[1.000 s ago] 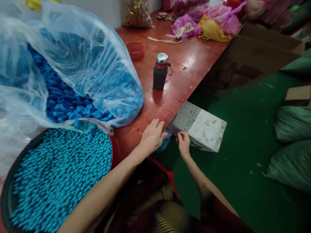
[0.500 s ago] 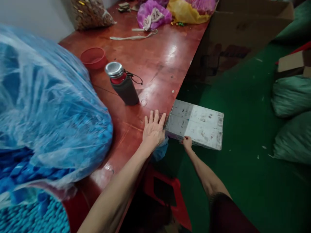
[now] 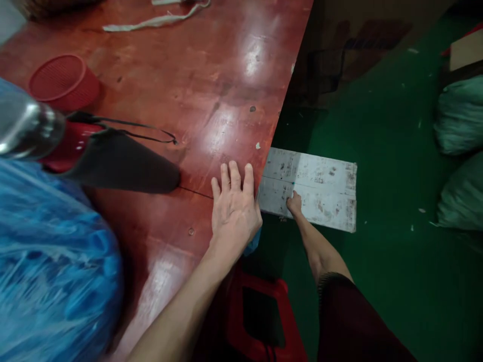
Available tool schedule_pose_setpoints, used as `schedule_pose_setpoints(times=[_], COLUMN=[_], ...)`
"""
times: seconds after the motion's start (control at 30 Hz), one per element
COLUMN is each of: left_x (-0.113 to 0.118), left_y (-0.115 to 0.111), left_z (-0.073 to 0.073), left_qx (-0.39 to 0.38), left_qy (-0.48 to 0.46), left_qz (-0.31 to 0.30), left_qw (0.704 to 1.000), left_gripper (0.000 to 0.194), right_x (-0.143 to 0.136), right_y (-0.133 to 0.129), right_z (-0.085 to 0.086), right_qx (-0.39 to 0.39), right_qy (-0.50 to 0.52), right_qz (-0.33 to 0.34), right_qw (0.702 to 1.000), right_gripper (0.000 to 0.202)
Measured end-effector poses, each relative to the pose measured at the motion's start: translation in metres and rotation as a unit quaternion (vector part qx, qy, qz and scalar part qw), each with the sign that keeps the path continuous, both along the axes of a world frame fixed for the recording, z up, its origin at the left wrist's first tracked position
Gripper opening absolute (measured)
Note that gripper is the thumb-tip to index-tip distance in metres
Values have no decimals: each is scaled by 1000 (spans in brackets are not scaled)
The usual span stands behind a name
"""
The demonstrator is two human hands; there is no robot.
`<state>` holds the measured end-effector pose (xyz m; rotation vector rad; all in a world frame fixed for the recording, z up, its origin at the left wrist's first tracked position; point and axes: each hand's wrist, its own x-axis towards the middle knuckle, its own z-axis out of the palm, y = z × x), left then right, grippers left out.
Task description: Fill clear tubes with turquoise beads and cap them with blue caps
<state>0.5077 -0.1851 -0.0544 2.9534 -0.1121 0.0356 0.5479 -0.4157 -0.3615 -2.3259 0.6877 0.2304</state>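
My left hand (image 3: 234, 208) lies flat near the edge of the red table (image 3: 166, 90), its fingers spread and pointing away from me. Nothing is in it. Lower down, my right hand (image 3: 294, 203) is closed over the near part of a worn whitish cardboard box (image 3: 324, 188), close to the box's middle seam. Whether those curled fingers hold anything is too small to make out. The box sits below table height, its left end hidden by the tabletop. A bit of blue plastic (image 3: 252, 244) shows beneath the table edge beside my left hand.
A flask in a dark sleeve (image 3: 128, 161) stands left of my left hand, with a red basket (image 3: 64, 80) behind it. A big blue plastic bag (image 3: 56, 266) bulges at left. A red stool (image 3: 264, 317) is below; green sacks (image 3: 462, 191) lie on the right.
The view has moved closer to the table, so the flask looks larger and further left. My right hand has moved from the box's near edge up onto its top. My left hand stays flat.
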Motion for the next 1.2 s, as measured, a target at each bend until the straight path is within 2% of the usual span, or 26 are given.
schedule_pose_setpoints(times=[0.27,0.5,0.93,1.2], left_x=[-4,-5,-6,-2], left_y=[2,2,5,3], left_z=[3,8,9,14], left_qx=[-10,-17,6,20], left_qy=[2,19,31,62], left_qz=[3,8,13,16], left_qw=[1000,1000,999,998], left_gripper=[72,73,79,81], right_x=[46,60,62,61], right_y=[-22,-29,-32,-25], right_z=[-15,-25,-34,-27], right_qx=[-56,-99,-111,-15], right_qy=[5,49,14,-4], right_qz=[88,130,119,67], right_qw=[995,985,987,998], right_gripper=[55,33,32,28])
